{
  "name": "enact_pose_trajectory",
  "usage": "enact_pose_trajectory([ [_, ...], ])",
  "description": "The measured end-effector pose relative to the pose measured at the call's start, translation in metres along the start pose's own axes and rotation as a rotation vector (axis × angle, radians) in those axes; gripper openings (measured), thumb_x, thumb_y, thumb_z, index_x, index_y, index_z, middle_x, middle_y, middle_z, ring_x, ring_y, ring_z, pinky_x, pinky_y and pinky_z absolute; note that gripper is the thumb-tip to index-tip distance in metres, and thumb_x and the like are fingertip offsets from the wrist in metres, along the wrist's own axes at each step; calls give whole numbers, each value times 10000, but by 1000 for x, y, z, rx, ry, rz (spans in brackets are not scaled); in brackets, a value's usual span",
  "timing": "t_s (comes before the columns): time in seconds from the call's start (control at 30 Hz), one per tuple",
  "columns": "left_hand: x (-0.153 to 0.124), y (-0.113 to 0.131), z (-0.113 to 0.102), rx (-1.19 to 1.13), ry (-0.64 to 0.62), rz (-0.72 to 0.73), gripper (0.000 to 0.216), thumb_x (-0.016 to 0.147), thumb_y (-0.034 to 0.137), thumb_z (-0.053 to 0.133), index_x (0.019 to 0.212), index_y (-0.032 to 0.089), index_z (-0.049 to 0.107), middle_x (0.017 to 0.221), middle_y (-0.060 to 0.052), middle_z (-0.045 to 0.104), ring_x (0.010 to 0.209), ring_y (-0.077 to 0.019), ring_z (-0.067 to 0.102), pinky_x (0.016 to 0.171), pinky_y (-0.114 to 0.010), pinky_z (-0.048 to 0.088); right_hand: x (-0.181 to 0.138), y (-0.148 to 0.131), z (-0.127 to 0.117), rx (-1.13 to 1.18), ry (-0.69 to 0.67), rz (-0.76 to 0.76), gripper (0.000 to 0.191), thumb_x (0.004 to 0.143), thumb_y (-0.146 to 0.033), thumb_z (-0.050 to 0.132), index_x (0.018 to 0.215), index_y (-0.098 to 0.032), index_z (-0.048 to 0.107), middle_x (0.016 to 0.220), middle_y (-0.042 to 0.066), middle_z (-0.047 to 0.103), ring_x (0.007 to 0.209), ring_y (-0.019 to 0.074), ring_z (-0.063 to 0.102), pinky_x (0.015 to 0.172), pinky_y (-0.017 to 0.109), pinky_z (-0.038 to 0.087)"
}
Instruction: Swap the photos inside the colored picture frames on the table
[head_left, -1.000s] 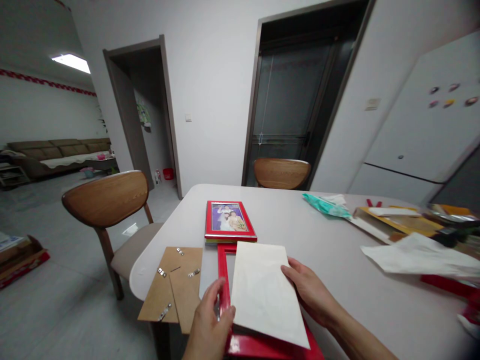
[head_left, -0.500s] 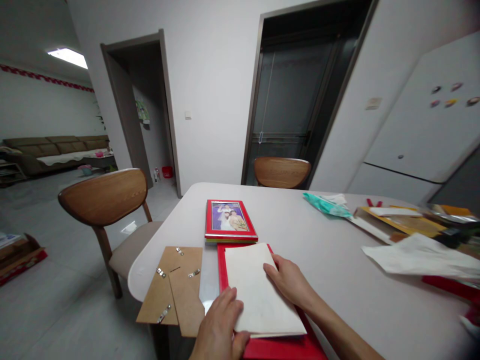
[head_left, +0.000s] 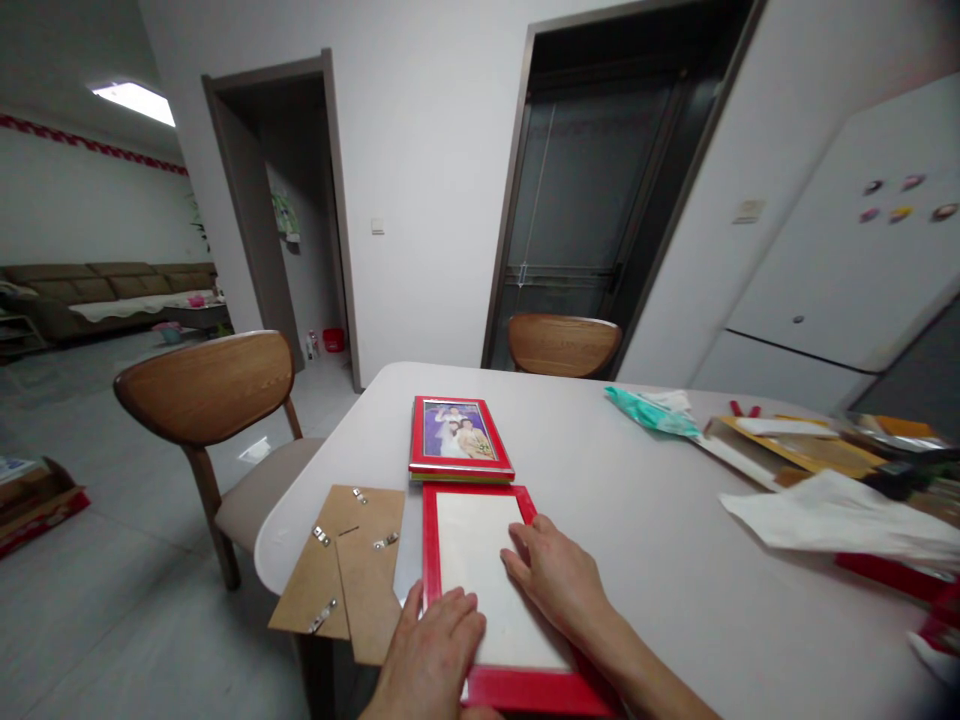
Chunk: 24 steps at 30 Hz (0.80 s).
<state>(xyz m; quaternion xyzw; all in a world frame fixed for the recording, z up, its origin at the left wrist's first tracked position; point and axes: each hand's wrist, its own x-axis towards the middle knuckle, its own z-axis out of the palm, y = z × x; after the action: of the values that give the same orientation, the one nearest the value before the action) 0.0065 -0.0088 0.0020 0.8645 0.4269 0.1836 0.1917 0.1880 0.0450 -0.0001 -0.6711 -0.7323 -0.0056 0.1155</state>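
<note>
A red picture frame (head_left: pixel 540 690) lies face down on the table, a white sheet (head_left: pixel 476 570) flat inside its border. My left hand (head_left: pixel 435 650) rests on the frame's near left side, fingers stretched over the sheet's edge. Across the right side lies my right hand (head_left: pixel 559 575), its fingertips on the sheet; neither hand is closed round anything. Left of the frame is a brown backing board (head_left: pixel 330 560) with metal clips and a fold-out stand. Touching or nearly touching the far end is a stack topped by a framed photo (head_left: pixel 459 435).
On the right of the white table (head_left: pixel 637 540) lie a teal and white wrapper (head_left: pixel 652 410), a yellow envelope (head_left: pixel 817 450) and crumpled white paper (head_left: pixel 832 510). One wooden chair (head_left: pixel 210 390) stands at the left, another chair (head_left: pixel 564 343) at the far side.
The white sheet has gone from lying over the frame's edges to lying within its red border. Both hands have shifted slightly left, and the right fingers have moved from the sheet's edge onto it.
</note>
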Motion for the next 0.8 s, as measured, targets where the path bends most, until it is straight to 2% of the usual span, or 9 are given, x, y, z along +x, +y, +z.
enact_pose_trajectory([
  [0.13, -2, 2, -4, 46, -51, -52, 626, 511, 430, 704, 1056, 188, 517, 1160, -94, 533, 1085, -274, 457, 965, -508, 250, 0, -9, 4, 11, 79, -137, 218, 747, -327, 452, 890, -220, 578, 973, 72, 527, 911, 209, 462, 724, 299, 324],
  [0.4, -3, 2, -1, 42, -124, -39, 597, 609, 414, 628, 1133, 181, 459, 1269, -107, 413, 1182, -262, 334, 994, -514, 161, -1, -19, 6, 26, 60, -210, 274, 777, -334, 405, 1003, -256, 539, 1053, 63, 520, 962, 221, 432, 764, 345, 291],
  [0.5, -5, 1, 0, 38, -130, -60, 666, 599, 364, 645, 1187, 163, 404, 1306, -131, 346, 1208, -265, 281, 998, -503, 157, -1, -20, 3, 70, 57, -268, 313, 756, -369, 434, 1038, -269, 526, 1107, 62, 502, 1000, 233, 418, 796, 362, 294],
  [0.67, -11, 0, 6, 97, -45, -323, 972, 451, 194, 721, 1270, 24, 225, 1343, -266, 100, 1235, -338, 124, 984, -474, 222, 4, 3, 12, 135, 137, -21, 412, 735, -315, 437, 1107, -148, 494, 1136, 139, 478, 1012, 256, 433, 816, 375, 335],
  [0.8, -10, 2, 9, 46, -32, -339, 1003, 429, 148, 707, 1286, 54, 195, 1346, -252, 150, 1226, -345, 168, 983, -460, 245, 3, 21, 24, 264, 132, -8, 445, 744, -285, 405, 1139, -87, 455, 1127, 139, 487, 1004, 221, 451, 873, 337, 338],
])
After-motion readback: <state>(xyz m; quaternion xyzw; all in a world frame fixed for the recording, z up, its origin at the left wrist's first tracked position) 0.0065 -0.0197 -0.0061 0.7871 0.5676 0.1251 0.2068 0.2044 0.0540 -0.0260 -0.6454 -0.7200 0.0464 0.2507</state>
